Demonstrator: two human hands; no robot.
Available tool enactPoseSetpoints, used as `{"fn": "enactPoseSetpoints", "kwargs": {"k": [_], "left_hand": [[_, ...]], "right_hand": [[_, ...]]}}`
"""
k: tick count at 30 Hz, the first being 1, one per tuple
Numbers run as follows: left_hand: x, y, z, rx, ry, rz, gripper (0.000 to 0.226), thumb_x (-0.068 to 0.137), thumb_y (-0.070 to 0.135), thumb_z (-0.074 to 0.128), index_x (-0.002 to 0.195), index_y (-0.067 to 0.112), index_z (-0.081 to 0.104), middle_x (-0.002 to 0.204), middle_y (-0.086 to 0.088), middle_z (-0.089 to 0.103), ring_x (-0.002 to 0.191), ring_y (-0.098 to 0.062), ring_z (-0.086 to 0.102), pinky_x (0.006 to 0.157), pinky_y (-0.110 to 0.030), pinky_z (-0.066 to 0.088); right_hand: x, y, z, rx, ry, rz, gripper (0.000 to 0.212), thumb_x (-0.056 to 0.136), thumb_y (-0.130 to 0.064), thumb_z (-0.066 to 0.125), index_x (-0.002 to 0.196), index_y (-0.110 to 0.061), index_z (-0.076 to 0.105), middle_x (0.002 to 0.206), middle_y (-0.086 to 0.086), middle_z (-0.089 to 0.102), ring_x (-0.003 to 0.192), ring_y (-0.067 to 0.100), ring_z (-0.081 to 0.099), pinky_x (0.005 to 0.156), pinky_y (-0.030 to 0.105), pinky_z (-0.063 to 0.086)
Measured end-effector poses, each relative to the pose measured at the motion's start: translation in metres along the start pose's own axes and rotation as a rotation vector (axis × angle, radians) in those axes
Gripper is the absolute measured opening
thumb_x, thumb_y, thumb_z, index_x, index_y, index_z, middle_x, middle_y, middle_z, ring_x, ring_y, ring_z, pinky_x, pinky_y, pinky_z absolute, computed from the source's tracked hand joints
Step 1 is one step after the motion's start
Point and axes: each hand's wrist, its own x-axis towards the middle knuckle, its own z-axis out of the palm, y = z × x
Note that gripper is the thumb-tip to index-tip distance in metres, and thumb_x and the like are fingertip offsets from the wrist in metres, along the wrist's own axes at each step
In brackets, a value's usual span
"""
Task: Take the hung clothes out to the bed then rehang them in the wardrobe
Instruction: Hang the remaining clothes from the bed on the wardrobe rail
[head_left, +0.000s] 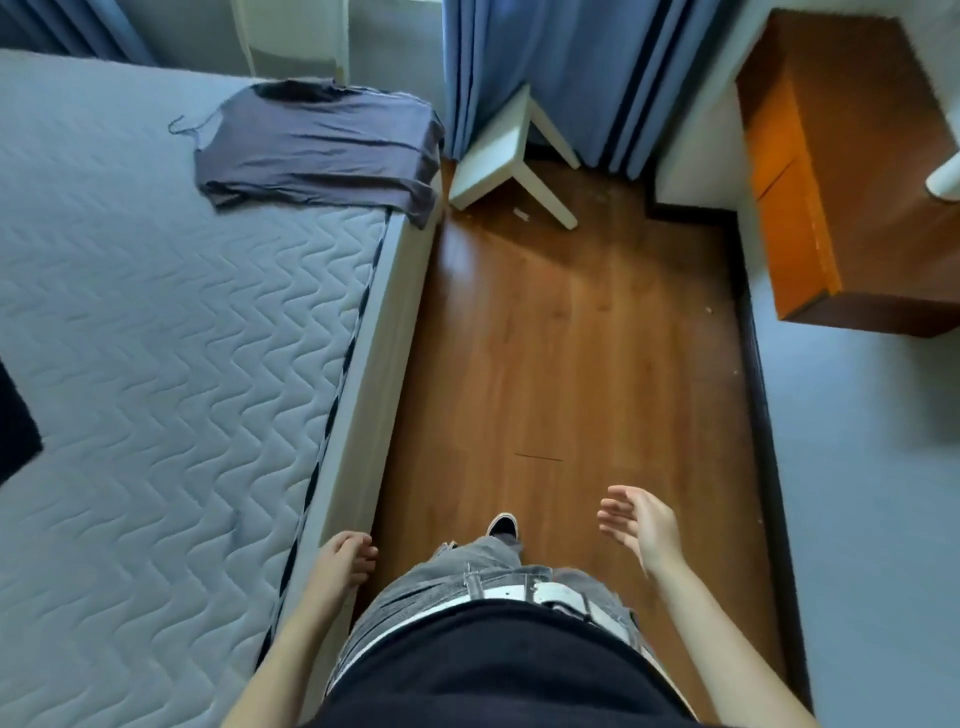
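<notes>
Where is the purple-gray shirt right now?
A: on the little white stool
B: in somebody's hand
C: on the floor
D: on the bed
D: the shirt lies spread on the far corner of the bed, with one edge hanging over the side.

Bed (156, 312): bare quilted mattress, zigzag stitching. Grey-purple top (317, 150) spread flat at far corner, one edge drooping over bed's side. Dark cloth (13, 431) at mattress's left edge, mostly out of view. Wooden floor (571, 338) alongside: white stool (498, 156) near bed's far corner.
</notes>
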Motion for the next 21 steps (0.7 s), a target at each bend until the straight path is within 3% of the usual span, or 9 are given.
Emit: {"fn": "enactPoseSetpoints", "kwargs": {"k": [5, 9, 12, 15, 21], "left_hand": [[0.065, 0.17, 0.076, 0.034, -0.059, 0.173, 0.023, 0.098, 0.015, 0.044, 0.09, 0.012, 0.065, 0.088, -0.012, 0.069, 0.078, -0.024, 0.064, 0.071, -0.035, 0.051], [0.133, 0.273, 0.129, -0.008, -0.047, 0.224, 0.023, 0.097, 0.015, 0.044, 0.088, 0.015, 0.066, 0.086, -0.011, 0.068, 0.077, -0.022, 0.063, 0.075, -0.037, 0.051], [0.178, 0.325, 0.157, -0.062, 0.004, 0.172, 0.024, 0.097, 0.014, 0.043, 0.088, 0.015, 0.065, 0.086, -0.011, 0.068, 0.079, -0.024, 0.063, 0.077, -0.038, 0.051], [0.205, 0.365, 0.172, -0.195, 0.1, 0.065, 0.023, 0.096, 0.012, 0.042, 0.087, 0.012, 0.064, 0.086, -0.012, 0.067, 0.077, -0.024, 0.062, 0.07, -0.032, 0.051], [0.225, 0.395, 0.159, -0.438, 0.332, -0.103, 0.023, 0.098, 0.011, 0.042, 0.092, 0.008, 0.064, 0.091, -0.017, 0.066, 0.081, -0.029, 0.063, 0.07, -0.033, 0.051]], "right_hand": [[0.069, -0.108, 0.0, -0.033, 0.044, -0.019, 0.021, 0.097, -0.006, 0.044, 0.097, 0.003, 0.062, 0.079, 0.017, 0.063, 0.067, 0.029, 0.061, 0.056, 0.029, 0.056], [0.154, -0.18, 0.001, -0.059, 0.076, 0.004, 0.022, 0.098, -0.008, 0.045, 0.1, 0.004, 0.064, 0.085, 0.02, 0.065, 0.073, 0.032, 0.064, 0.07, 0.038, 0.056], [0.227, -0.246, 0.019, -0.078, 0.062, 0.034, 0.02, 0.095, -0.006, 0.047, 0.099, 0.004, 0.064, 0.084, 0.02, 0.065, 0.071, 0.032, 0.063, 0.072, 0.04, 0.055], [0.291, -0.325, 0.058, -0.138, 0.004, 0.049, 0.018, 0.093, -0.004, 0.049, 0.096, 0.004, 0.064, 0.08, 0.018, 0.064, 0.067, 0.03, 0.062, 0.065, 0.035, 0.055], [0.377, -0.472, 0.197, -0.371, -0.263, -0.013, 0.018, 0.091, -0.005, 0.048, 0.083, -0.006, 0.064, 0.075, 0.014, 0.063, 0.045, 0.014, 0.065, 0.051, 0.024, 0.054]]}}
